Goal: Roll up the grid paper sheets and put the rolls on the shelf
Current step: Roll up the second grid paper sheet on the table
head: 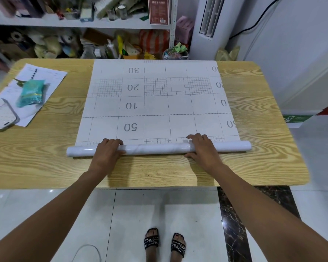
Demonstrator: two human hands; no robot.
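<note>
A white grid paper sheet (155, 99) with printed numbers lies flat across the middle of the wooden table (45, 163). Its near edge is wound into a glossy white roll (155, 148) that lies crosswise near the table's front. My left hand (107, 151) wraps over the roll left of its middle. My right hand (203, 148) wraps over it right of the middle, fingers curled across the top. The white shelf (64, 22) stands behind the table, crowded with items.
At the table's left lie loose papers (45, 76), a teal packet (31, 92) and a phone in a white case (3, 115). A white air conditioner (210, 25) stands at the back right. The tiled floor and my sandalled feet show below the table's front edge.
</note>
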